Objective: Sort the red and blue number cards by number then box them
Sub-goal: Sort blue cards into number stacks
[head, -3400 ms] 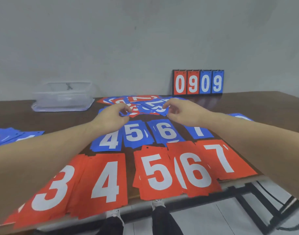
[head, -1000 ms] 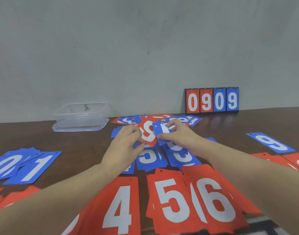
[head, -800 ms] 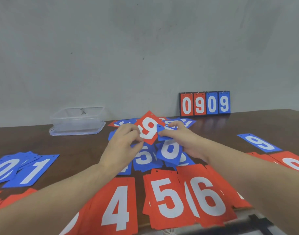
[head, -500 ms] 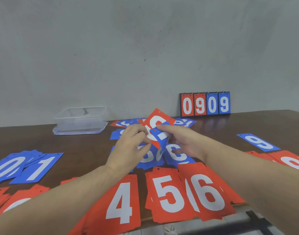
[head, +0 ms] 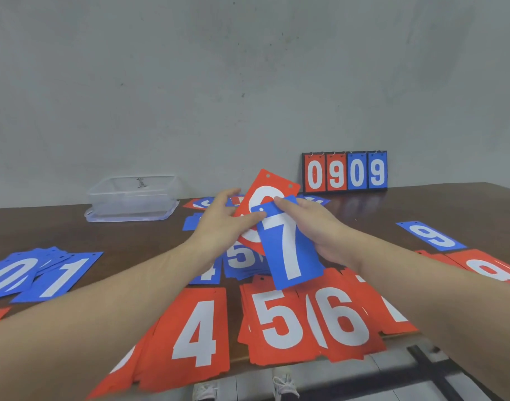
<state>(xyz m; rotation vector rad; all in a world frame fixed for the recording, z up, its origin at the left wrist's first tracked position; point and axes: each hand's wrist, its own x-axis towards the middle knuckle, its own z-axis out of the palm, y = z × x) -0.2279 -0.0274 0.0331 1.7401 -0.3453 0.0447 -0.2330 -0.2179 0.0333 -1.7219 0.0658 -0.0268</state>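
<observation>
I hold two cards up over the table (head: 421, 204). My right hand (head: 314, 224) has its fingers curled round the blue 7 (head: 288, 244), with my thumb on its top edge. The blue 7 is in front. Behind it is a red card (head: 265, 192). I can only see part of its white number, so I cannot tell which it is. My left hand (head: 222, 224) touches the two cards from the left. Its thumb lies on the blue 7's top corner and its fingers go behind the red card.

Near me lie red piles: the red 4 (head: 196, 331), the red 5 (head: 276, 319) and the red 6 (head: 346, 319). Under my hands are blue piles, and I can see a blue 5 (head: 240, 257). To my left are the blue 0 (head: 8, 277) and the blue 1 (head: 63, 277). To my right lie a blue 9 (head: 431, 235) and a red 9 (head: 490, 269).

More mixed cards (head: 201, 203) lie behind my hands. The clear box (head: 132, 198) sits at the back left. A little scoreboard (head: 345, 172) stands by the wall and reads 0909.
</observation>
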